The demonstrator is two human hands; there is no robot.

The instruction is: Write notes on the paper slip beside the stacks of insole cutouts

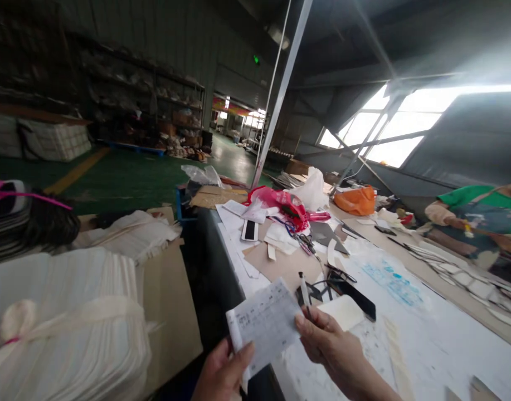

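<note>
Two hands share the work: my left hand [224, 370] pinches the lower edge of a paper slip [264, 324], closed on it; my right hand [328, 345] grips its right side and a pen [304, 291]. Beyond lie the worktable [439, 334], a black phone [355, 298], and an orange bag [356, 201].

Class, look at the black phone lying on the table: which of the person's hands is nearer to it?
Right. The right hand holds a pen just below the black phone; the left hand is farther left.
</note>
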